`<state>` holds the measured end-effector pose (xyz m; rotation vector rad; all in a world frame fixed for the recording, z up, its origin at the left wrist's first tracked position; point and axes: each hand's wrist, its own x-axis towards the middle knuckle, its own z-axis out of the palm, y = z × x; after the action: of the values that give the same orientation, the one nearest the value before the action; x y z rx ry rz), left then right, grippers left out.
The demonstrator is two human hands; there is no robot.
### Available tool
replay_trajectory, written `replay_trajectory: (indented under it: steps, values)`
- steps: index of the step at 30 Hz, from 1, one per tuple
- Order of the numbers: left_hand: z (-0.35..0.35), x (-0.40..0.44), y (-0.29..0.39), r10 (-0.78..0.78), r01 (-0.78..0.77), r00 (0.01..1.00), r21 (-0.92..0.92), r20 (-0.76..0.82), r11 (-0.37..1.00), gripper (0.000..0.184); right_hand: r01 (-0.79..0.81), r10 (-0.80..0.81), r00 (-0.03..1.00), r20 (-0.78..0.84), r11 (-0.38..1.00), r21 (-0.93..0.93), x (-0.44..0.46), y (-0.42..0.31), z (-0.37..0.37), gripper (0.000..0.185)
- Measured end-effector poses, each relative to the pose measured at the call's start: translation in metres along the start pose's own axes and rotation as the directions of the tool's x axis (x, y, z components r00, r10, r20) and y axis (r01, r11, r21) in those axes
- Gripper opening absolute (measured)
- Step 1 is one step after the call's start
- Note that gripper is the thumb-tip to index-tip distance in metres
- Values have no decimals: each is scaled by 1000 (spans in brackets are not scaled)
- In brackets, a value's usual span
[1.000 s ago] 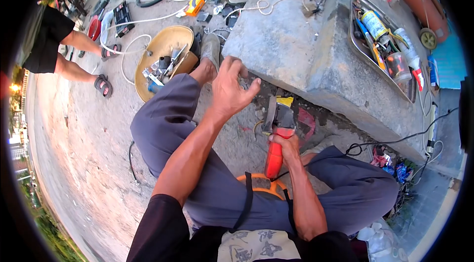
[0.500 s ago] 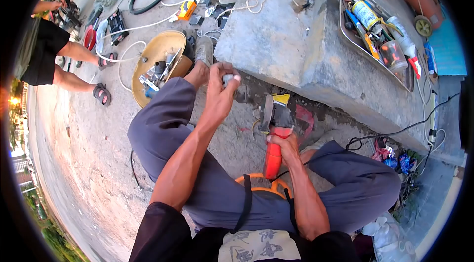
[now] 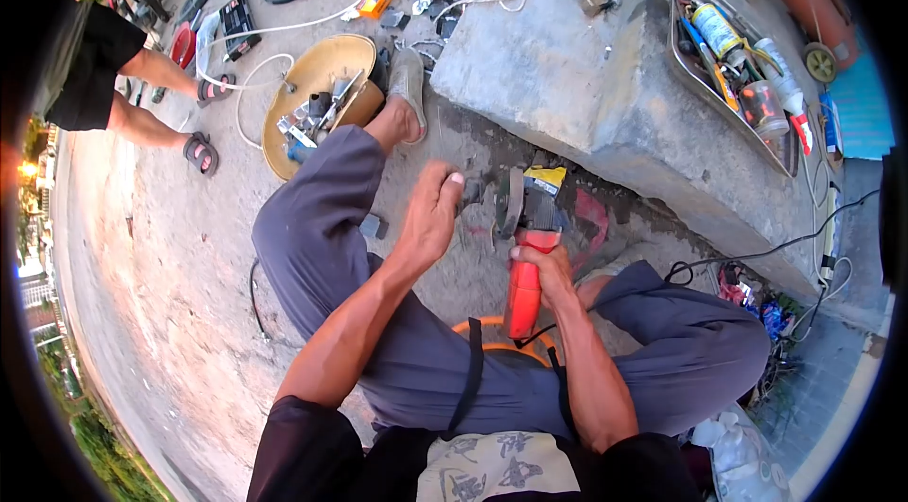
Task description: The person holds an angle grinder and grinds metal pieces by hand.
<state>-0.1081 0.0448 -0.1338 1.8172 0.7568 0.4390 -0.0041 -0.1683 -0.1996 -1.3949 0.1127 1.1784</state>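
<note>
My right hand (image 3: 544, 272) is wrapped round the red body of an angle grinder (image 3: 523, 299), whose dark head and disc point away from me. To the left of the disc, my left hand (image 3: 433, 209) is closed on a small dark piece (image 3: 470, 194); its shape is partly hidden by the fingers. The piece and the disc are close, with a narrow gap between them. Just beyond the grinder head lies a yellow packet (image 3: 547, 178). An orange ring-shaped seat (image 3: 492, 322) shows between my legs.
A tan basin (image 3: 280, 114) of metal parts lies past my left knee. The concrete block (image 3: 549, 77) stands ahead, with a tool tray (image 3: 683, 77) on its right. A black cable (image 3: 757, 266) runs at right. Another person (image 3: 104, 67) stands at upper left.
My left hand first showed spread fingers, then closed on something small, and has now come down and nearer the grinder disc. My right hand stays on the grinder.
</note>
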Motion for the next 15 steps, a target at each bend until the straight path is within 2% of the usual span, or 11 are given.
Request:
replay_trajectory:
  steps: [2,5,8,11,15]
  values:
    - [3,4,-2,-20,26,999,-116,48,993,21,-8,8,1000,-12,1000,4,-2,-2,4,33]
    - [8,5,10,-140,149,988,-157,64,976,21,-13,14,1000,-20,1000,12,-4,-4,10,33]
    - [14,9,7,-40,45,999,-166,33,985,24,7,-6,1000,-23,999,44,-2,-5,13,32]
    - [17,10,18,-104,92,994,-237,-42,967,28,17,-17,1000,-3,998,53,4,-1,11,32]
    - [13,11,15,-86,86,996,-174,6,981,29,15,-16,1000,2,999,40,11,9,8,30]
